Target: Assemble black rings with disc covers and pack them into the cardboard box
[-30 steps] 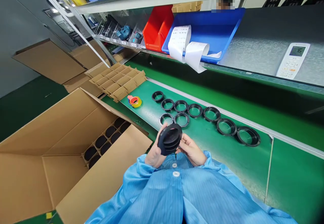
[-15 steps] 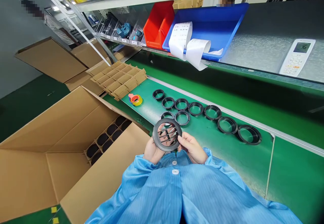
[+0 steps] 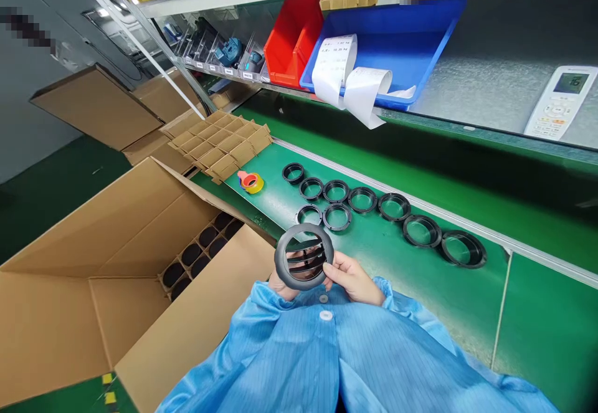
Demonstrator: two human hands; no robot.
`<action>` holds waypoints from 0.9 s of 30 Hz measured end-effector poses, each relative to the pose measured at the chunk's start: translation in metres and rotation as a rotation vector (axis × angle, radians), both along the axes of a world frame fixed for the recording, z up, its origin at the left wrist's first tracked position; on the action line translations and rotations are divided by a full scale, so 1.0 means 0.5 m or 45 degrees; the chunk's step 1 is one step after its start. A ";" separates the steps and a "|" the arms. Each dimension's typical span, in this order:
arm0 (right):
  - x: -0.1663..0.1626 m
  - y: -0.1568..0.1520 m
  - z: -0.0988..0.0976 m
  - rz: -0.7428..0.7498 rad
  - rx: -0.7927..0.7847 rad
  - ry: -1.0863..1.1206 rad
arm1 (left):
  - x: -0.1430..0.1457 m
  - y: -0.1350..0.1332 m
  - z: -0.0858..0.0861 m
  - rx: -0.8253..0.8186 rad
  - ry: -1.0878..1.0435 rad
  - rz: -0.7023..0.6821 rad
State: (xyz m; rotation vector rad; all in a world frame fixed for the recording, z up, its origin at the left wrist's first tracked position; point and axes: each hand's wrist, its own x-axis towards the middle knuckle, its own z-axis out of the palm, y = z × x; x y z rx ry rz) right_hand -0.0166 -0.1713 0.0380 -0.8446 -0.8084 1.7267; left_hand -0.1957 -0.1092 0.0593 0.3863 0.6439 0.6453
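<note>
A round black air vent [image 3: 282, 271] with several slats across its middle is held up in front of my chest, tilted toward me. My right hand [image 3: 354, 278] pinches its right rim between thumb and fingers. Behind the lower left of the vent is my left hand [image 3: 280, 288], supporting it; most of those fingers are hidden, though some show dimly between the slats. Just beyond, several black rings [image 3: 337, 217] stand on the green bench [image 3: 397, 288], most in a slanting row and two nearer the vent.
An open carton [image 3: 177, 338] at the left holds dark round pieces in cardboard cells. A cardboard divider grid [image 3: 224, 142] and tape rolls [image 3: 252, 182] lie on the bench's far left. The shelf above carries a red bin [image 3: 292, 45], a blue tray [image 3: 397, 45] and a remote [image 3: 560, 101].
The vent has tilted and shifted slightly left and down, hiding more of my left hand. My right hand keeps its pinch on the rim. The view has turned slightly.
</note>
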 end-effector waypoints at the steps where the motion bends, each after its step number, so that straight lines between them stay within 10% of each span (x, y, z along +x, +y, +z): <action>1: 0.000 0.000 -0.001 0.014 0.003 0.000 | -0.002 0.002 -0.001 -0.016 0.019 0.021; 27: 0.007 0.001 0.008 -0.216 -0.003 -0.141 | 0.029 0.011 0.000 0.034 0.172 0.062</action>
